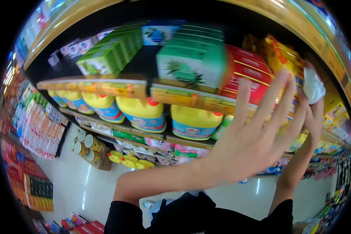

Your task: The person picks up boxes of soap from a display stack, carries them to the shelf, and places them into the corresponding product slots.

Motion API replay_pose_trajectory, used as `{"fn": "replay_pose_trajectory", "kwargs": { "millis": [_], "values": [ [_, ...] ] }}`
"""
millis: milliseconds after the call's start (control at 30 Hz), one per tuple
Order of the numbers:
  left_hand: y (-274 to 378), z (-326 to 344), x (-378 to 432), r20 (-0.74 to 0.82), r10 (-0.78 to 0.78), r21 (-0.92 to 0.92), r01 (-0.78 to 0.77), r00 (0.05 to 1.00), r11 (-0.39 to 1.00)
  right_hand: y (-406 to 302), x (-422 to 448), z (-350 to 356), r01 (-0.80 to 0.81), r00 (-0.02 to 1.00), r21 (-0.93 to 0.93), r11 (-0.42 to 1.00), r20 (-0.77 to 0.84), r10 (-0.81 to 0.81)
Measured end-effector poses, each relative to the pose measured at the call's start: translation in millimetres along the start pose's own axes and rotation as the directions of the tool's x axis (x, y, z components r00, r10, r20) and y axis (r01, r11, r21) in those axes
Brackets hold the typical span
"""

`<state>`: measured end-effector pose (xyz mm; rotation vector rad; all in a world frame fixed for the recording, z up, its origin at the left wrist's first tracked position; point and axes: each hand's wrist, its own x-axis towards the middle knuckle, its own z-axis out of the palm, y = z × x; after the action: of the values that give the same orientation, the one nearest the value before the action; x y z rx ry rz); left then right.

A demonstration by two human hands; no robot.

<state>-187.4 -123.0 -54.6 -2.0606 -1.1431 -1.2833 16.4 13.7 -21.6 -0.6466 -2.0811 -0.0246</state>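
My left hand (254, 143) is spread wide, its fingers apart and blurred, with nothing in it. It hangs in front of red boxes (247, 77) and yellow plastic packets (283, 58) on a store shelf; whether the fingertips touch them I cannot tell. Farther right, my right hand (313, 112) grips a crumpled white cloth or tissue (313, 86) beside the packets. A row of teal-and-white boxes (190, 58) stands left of the red ones, with an orange blur between them. My left hand and wrist hide part of the shelf edge.
Green boxes (108, 55) and a blue-and-white box (161, 33) share the black shelf (146, 63). Yellow jugs (196, 120) line the shelf below. Canisters (90, 143) sit by a carton on the floor (73, 184) at left. A shelf edge (307, 32) overhangs at upper right.
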Motion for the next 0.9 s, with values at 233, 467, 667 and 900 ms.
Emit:
{"fn": "replay_pose_trajectory", "kwargs": {
  "millis": [233,467,667,900],
  "values": [
    [7.0,-50.2,-273.8,0.473,-0.600,-0.037,0.694,0.646,0.719,-4.3,-31.8,25.6,-0.002,0.957,-0.091,0.996,-0.288,-0.024],
    [95.4,-184.7,-510.0,0.022,-1.000,0.164,0.986,-0.022,-0.018,-134.9,-196.5,252.2,-0.334,0.930,0.283,0.899,-0.059,0.364],
    [111.1,-298.8,-553.0,-0.282,-0.954,0.026,0.993,-0.106,-0.118,-388.3,-310.5,373.2,-0.631,0.145,0.415,0.656,0.893,-0.425],
    [113.9,-348.7,-585.6,-0.190,-0.969,-0.111,0.985,-0.154,-0.135,-536.4,-344.7,408.6,-0.421,-0.302,0.612,0.669,0.601,-0.740]
  ]
}}
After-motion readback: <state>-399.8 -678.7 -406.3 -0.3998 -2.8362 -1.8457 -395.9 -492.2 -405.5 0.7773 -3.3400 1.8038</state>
